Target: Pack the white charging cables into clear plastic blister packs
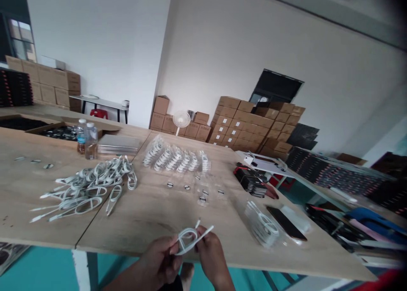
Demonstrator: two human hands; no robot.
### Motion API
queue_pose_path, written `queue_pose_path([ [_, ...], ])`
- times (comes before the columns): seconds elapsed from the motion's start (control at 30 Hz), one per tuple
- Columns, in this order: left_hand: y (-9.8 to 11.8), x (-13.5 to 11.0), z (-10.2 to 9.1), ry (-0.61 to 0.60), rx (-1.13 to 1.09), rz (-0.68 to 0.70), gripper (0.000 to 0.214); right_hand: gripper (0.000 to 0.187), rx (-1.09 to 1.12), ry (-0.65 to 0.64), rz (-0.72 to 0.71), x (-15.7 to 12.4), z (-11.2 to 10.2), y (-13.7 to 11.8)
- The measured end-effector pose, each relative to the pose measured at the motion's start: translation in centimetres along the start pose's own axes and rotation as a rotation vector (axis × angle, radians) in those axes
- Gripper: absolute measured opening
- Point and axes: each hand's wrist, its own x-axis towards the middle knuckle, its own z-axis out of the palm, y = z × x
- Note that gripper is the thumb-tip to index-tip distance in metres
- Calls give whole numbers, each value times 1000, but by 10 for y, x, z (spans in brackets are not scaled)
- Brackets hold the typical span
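Note:
A coiled white cable is held between my two hands above the table's front edge, its plug ends pointing up and away. My left hand pinches the left side of the coil with thumb and fingers. On the other side my right hand grips the cable close to its plug ends. A heap of white cables lies to the left, with a single coiled cable beside it. Toward the right, bagged white cables lie by a dark phone-like slab.
Rows of bagged cables lie at the table's middle back, with flat clear bags before them. Two bottles stand by an open carton. Dark flat packs are stacked at right. Cardboard boxes line the wall.

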Motion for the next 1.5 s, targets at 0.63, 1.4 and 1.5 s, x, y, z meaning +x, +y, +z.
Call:
queue_pose_path([
  [0.63, -1, 14, 5, 233, 172, 108, 49, 27, -440, 448, -388, -4, 17, 2],
  [1.4, 112, 96, -49, 425, 1734, 630, 38, 54, 191, 460, 60, 19, 6, 61],
  [1.5, 135, 108, -58, 398, 1867, 643, 32, 56, 123, 446, 60, 17, 8, 59],
])
